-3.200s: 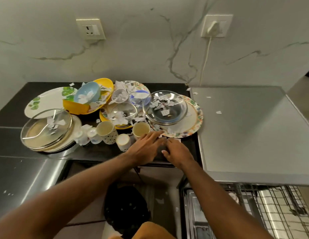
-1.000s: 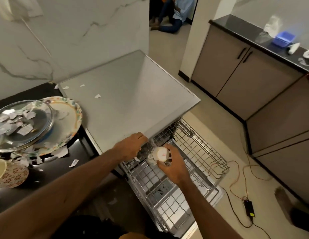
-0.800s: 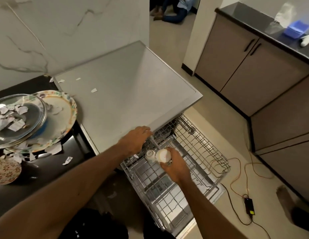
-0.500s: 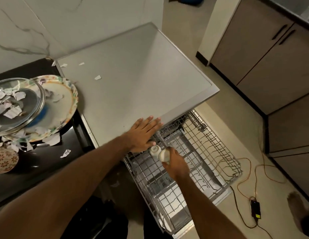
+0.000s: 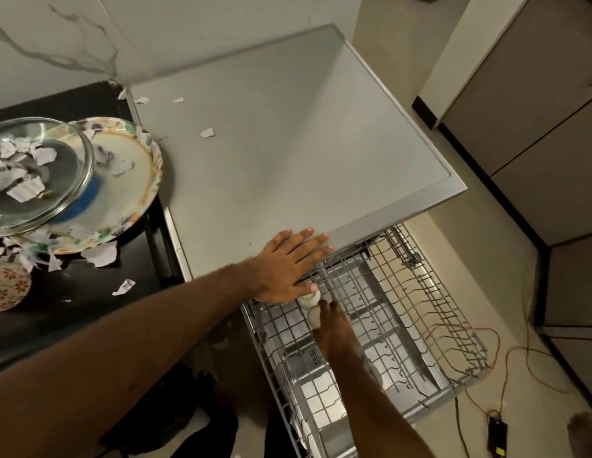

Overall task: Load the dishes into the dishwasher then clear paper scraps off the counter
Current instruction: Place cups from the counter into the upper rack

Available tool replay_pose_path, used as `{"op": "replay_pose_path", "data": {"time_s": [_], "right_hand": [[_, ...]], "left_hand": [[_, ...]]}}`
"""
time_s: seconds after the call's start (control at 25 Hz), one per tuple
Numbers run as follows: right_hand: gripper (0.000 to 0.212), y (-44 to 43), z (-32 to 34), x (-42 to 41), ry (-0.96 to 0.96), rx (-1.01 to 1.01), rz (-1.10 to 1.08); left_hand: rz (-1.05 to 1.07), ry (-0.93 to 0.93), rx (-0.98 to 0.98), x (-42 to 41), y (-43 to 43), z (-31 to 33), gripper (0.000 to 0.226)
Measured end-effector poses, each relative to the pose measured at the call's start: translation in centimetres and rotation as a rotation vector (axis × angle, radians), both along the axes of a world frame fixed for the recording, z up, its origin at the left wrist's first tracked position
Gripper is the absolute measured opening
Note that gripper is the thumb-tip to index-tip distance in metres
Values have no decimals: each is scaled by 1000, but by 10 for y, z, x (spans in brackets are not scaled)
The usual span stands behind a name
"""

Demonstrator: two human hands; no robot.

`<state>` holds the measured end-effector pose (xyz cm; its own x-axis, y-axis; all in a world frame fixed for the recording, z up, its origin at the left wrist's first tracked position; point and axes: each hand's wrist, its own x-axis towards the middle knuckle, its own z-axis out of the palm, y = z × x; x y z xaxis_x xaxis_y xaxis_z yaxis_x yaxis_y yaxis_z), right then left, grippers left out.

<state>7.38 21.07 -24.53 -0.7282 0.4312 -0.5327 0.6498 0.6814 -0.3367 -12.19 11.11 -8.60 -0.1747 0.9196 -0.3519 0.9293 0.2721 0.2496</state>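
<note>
My left hand (image 5: 288, 266) lies flat, fingers straight, on the front edge of the grey dishwasher top (image 5: 288, 153). Below it the wire dishwasher rack (image 5: 437, 328) is pulled out. My right hand (image 5: 334, 328) grips a small white cup (image 5: 314, 318) low in the rack's near-left corner. A second small white cup (image 5: 309, 297) sits right behind it, partly under my left hand. On the black counter (image 5: 73, 312) stand a floral plate (image 5: 136, 180), a glass bowl (image 5: 66, 150) and a patterned cup (image 5: 7, 285). Paper scraps (image 5: 99, 254) lie among them.
Loose scraps (image 5: 207, 132) lie on the dishwasher top. An orange cable (image 5: 506, 375) and a black adapter (image 5: 496, 434) are on the floor right of the rack. Brown cabinets (image 5: 536, 143) stand at the right. A foot (image 5: 582, 434) shows at the bottom right.
My left hand let go of the first cup in the rack and spread flat on the dishwasher top. My right hand lowered its cup into the rack beside the first one.
</note>
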Motion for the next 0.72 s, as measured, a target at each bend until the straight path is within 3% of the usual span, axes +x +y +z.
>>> {"op": "replay_pose_path", "data": {"time_s": [0.44,0.72], "right_hand": [[80,-6,-23,5,18,-1,-51],[79,-1,17,-2,-5,-60,-63]], "left_hand": [[9,-34,-30,-1,2,3,75],[5,-14,-46,-2,3,1,74]]}}
